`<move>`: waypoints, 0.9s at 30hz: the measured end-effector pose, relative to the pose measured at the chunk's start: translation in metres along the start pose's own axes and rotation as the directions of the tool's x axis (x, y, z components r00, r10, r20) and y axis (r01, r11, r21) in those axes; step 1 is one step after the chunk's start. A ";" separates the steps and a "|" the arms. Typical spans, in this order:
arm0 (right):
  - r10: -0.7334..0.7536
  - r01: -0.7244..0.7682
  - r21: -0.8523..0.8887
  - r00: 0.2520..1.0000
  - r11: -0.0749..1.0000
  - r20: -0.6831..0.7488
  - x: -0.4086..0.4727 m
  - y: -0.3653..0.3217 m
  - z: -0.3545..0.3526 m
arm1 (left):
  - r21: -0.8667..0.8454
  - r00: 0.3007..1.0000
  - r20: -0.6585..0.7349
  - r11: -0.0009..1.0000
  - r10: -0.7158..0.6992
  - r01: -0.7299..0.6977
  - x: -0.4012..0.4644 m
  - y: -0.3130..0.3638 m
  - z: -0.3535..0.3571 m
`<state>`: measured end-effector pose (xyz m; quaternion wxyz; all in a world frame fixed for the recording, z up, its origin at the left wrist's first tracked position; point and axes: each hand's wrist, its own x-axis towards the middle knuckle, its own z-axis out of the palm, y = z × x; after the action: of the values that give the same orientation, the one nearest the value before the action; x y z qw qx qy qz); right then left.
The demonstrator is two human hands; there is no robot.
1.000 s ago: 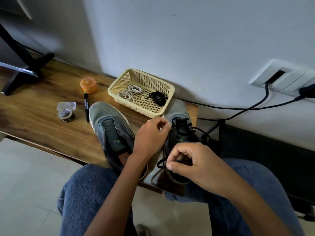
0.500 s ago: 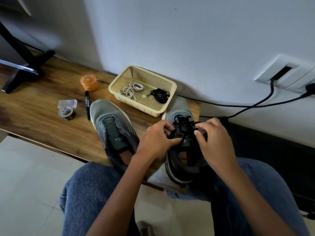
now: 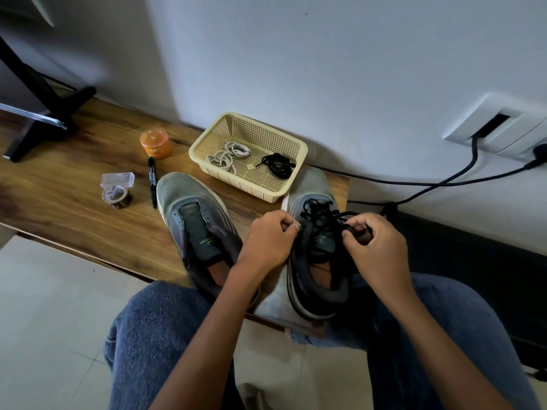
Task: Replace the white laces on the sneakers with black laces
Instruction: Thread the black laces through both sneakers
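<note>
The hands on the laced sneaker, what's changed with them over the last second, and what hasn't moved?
The right hand came up from near the heel to the black lace over the eyelets, where its fingers now pinch it. The left hand kept its pinch on the lace at the other side of the laced sneaker. The unlaced sneaker, the basket with its two lace bundles, and the marker stayed put.

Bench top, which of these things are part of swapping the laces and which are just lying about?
For the job: right sneaker with black lace, unlaced left sneaker, spare black lace and white laces in the basket.

Lying about: orange jar, marker, tape roll, clear box.
</note>
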<state>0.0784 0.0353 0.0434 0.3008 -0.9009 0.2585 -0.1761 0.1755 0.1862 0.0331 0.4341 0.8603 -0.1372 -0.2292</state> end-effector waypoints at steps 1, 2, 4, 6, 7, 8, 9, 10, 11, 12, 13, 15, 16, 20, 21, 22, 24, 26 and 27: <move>0.036 -0.036 0.051 0.999 0.998 -0.003 0.000 0.001 0.000 | 0.007 1.000 -0.002 1.000 -0.004 0.004 0.000 0.001 0.000; 0.076 -0.075 0.106 0.997 0.992 -0.003 0.000 0.001 0.000 | 0.016 1.000 -0.003 1.000 -0.009 0.009 0.000 0.002 0.000; 0.150 -0.147 0.200 0.989 0.969 0.004 0.001 -0.001 0.001 | 0.028 1.000 -0.003 0.999 -0.023 0.023 0.000 0.003 0.001; 0.197 -0.197 0.274 0.980 0.941 0.029 0.002 -0.001 0.001 | 0.025 1.000 0.002 0.999 -0.028 0.028 0.000 0.004 0.002; 0.218 -0.224 0.315 0.974 0.922 0.054 0.003 -0.001 0.001 | 0.019 1.000 0.007 1.000 -0.025 0.025 -0.001 0.004 0.002; 0.239 -0.254 0.360 0.967 0.898 0.087 0.004 -0.001 0.000 | 0.013 1.000 0.012 1.000 -0.019 0.019 -0.001 0.004 0.003; 0.255 -0.282 0.405 0.959 0.870 0.120 0.005 -0.001 -0.001 | 0.008 1.000 0.015 1.000 -0.012 0.012 -0.001 0.004 0.003; 0.267 -0.306 0.443 0.952 0.843 0.149 0.006 0.000 -0.002 | 0.003 1.000 0.017 1.000 -0.006 0.006 -0.001 0.003 0.003; 0.275 -0.324 0.471 0.946 0.821 0.171 0.008 0.001 -0.003 | 0.000 1.000 0.019 1.000 -0.001 0.001 0.000 0.003 0.003; 0.280 -0.337 0.489 0.942 0.805 0.187 0.009 0.002 -0.004 | 0.000 1.000 0.021 1.000 0.003 -0.003 0.000 0.003 0.004; 0.279 -0.341 0.496 0.940 0.798 0.197 0.011 0.003 -0.004 | 0.001 1.000 0.023 1.000 0.007 -0.007 0.000 0.003 0.004; 0.257 -0.326 0.488 0.944 0.809 0.204 0.014 0.005 -0.003 | 0.000 1.000 0.026 1.000 0.008 -0.008 0.000 0.003 0.004; 0.242 -0.311 0.480 0.949 0.820 0.202 0.015 0.006 -0.003 | 0.000 1.000 0.025 1.000 0.009 -0.009 0.000 0.003 0.005; 0.170 -0.216 0.392 0.974 0.894 0.149 0.016 0.008 -0.002 | 0.011 1.000 0.024 1.000 0.012 -0.012 0.000 0.002 0.005; 0.147 -0.187 0.360 0.980 0.914 0.135 0.016 0.008 -0.002 | 0.015 1.000 0.027 1.000 0.011 -0.011 0.000 0.002 0.005; 0.129 -0.163 0.329 0.984 0.930 0.123 0.016 0.008 -0.002 | 0.021 0.999 0.034 1.000 0.009 -0.010 0.001 0.002 0.005; 0.105 -0.129 0.281 0.989 0.951 0.101 0.015 0.008 0.000 | 0.034 0.999 0.047 0.999 0.009 -0.010 0.001 0.001 0.006; 0.088 -0.105 0.255 0.993 0.961 0.079 0.014 0.007 0.001 | 0.037 0.999 0.050 0.999 0.012 -0.014 0.002 0.001 0.006; 0.079 -0.094 0.247 0.994 0.964 0.071 0.013 0.007 0.001 | 0.036 0.999 0.049 0.999 0.014 -0.015 0.002 0.001 0.006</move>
<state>0.0872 0.0237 0.0406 0.4270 -0.8486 0.2642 -0.1665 0.1741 0.1812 0.0303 0.4165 0.8613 -0.1582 -0.2444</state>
